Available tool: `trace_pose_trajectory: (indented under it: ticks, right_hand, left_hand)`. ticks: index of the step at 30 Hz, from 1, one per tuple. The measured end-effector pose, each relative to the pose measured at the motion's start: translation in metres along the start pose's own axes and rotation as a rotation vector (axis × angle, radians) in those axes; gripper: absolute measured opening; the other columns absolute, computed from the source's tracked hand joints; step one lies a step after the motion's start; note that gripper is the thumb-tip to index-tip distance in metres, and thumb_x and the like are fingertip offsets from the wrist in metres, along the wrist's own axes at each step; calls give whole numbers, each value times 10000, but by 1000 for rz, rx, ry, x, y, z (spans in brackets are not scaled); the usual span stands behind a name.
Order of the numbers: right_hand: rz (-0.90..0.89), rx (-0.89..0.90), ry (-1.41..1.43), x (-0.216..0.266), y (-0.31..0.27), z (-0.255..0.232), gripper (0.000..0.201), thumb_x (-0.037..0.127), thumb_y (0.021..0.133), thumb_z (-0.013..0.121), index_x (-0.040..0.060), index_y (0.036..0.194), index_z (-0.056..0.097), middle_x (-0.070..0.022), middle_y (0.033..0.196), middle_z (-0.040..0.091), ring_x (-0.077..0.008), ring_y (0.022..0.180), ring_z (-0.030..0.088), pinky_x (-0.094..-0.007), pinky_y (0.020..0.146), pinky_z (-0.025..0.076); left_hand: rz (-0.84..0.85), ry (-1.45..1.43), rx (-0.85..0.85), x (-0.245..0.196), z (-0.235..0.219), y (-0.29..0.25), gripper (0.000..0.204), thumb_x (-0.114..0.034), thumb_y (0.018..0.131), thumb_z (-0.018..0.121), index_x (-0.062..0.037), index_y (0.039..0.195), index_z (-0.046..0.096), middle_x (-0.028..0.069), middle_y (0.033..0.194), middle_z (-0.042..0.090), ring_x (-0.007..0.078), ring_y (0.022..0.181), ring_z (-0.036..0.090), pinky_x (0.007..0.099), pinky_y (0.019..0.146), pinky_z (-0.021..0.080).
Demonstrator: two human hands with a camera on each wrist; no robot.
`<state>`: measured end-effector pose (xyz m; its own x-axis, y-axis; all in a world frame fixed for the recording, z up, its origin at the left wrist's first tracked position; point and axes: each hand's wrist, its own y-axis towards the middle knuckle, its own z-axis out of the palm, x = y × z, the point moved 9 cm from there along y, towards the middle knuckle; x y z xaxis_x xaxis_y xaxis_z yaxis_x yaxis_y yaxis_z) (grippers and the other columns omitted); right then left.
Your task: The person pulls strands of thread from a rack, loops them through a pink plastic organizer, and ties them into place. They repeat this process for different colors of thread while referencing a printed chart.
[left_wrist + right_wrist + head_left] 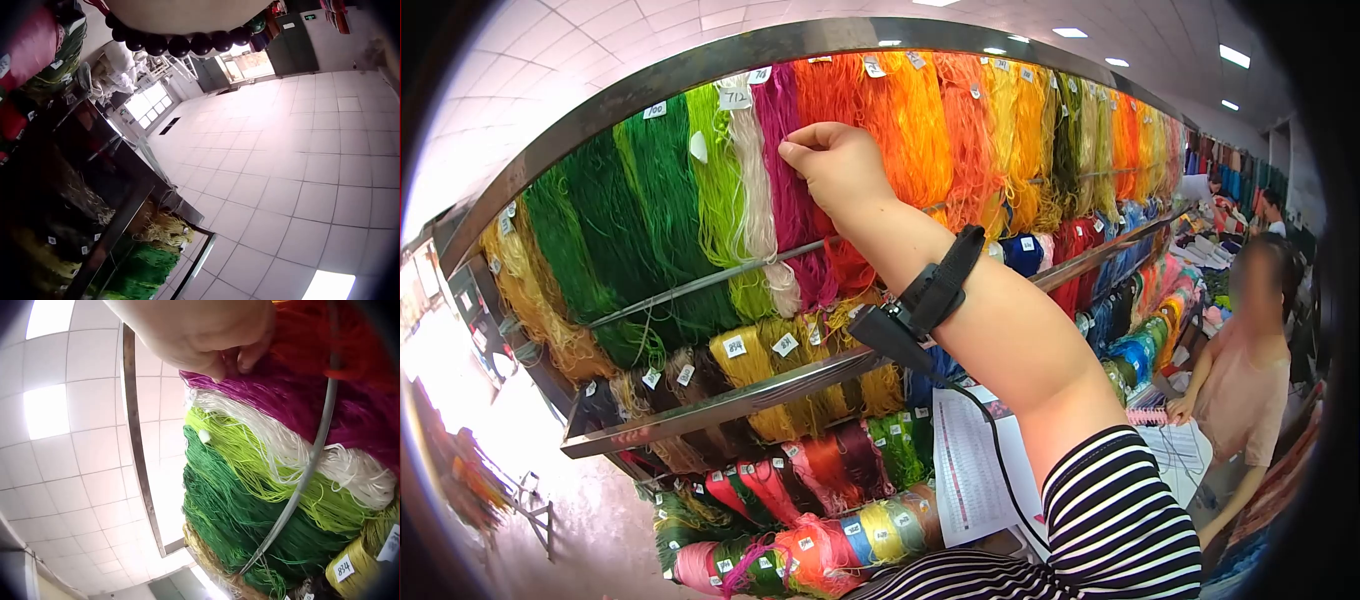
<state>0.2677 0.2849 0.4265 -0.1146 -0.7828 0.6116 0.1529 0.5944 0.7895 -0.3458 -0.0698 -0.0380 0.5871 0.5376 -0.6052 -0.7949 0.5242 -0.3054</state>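
Observation:
My right hand is raised to the top row of the rack, thumb and index finger pinched together at the purple thread skein. In the right wrist view, the curled fingertips sink against the upper part of the purple skein. Beside it hang a white skein with a tag reading 712, a lime green skein and dark green skeins. Red and orange skeins hang on the other side. A beaded bracelet circles my left wrist; the left hand's fingers do not show.
A metal frame and thin rod cross the rack, with more tagged skeins below. Printed sheets lie by my arm. Another person stands at right by a pink spiral notebook. A cable trails from my wrist camera.

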Motion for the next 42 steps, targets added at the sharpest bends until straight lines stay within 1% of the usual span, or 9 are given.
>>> trace_pose_trajectory:
  ticks: [14,17,20,23,28,30,35,40,42]
  right_hand:
    - [256,59,635,16,-21,-16,79,103,837,606,29,863,609,-34,745,617,-117,666,550,-266,675,444]
    - [125,294,611,34,-58,-7,75,111,860,573,38,872,575,-38,744,619,-132,677,571,-275,666,453]
    - [24,218,16,42,-118,-18,104,108,867,554,18,821,577,-82,679,586,-169,653,584,-314,632,451]
    - [-146,176,-250,58,-159,-27,89,102,841,568,18,818,580,-139,729,598,-318,716,594,-371,657,451]
    - [-393,311,-381,60,-247,2,72,87,793,648,54,847,614,-107,762,622,-311,717,604,-416,785,486]
    - [-304,390,-409,55,-270,7,75,76,781,653,56,842,614,-93,750,626,-289,724,613,-416,821,487]
    - [-159,441,-405,40,-305,-1,65,94,810,618,39,843,610,-109,758,626,-296,730,612,-419,829,482]
    - [-138,420,-364,37,-318,-29,92,115,821,621,29,850,619,-117,769,628,-311,768,612,-428,889,465]
    - [-128,419,-326,45,-326,-47,218,114,820,634,19,1015,608,-139,979,642,-308,963,607,-414,931,446]
  left_hand:
    - [-354,109,355,80,163,-128,197,-164,971,460,-106,783,470,-25,606,404,81,482,325,220,429,288]
    - [-407,233,407,104,189,-147,136,-178,966,488,-88,871,524,-8,652,479,79,495,350,207,458,325]
    - [-457,321,561,133,229,-182,125,-171,952,518,-66,989,575,26,749,588,88,528,412,202,504,371]
    - [-476,408,878,159,268,-213,132,-165,957,498,-62,1015,557,45,819,616,87,567,440,198,521,380]
    - [-356,389,1245,195,335,-252,163,-181,988,439,-39,998,520,138,945,638,116,615,517,222,517,386]
    - [-294,414,1198,210,364,-272,149,-210,981,456,-76,1006,516,84,970,639,121,714,571,222,554,436]
    - [-676,283,1295,256,403,-322,160,-209,983,457,-84,1025,549,117,1082,644,204,942,645,316,782,552]
    - [-749,174,1323,239,385,-363,157,-214,984,451,-77,985,528,-53,662,417,51,536,359,188,490,307]
    - [-536,199,1299,218,361,-364,113,-176,966,457,-77,947,509,-62,646,357,31,527,304,180,464,245]
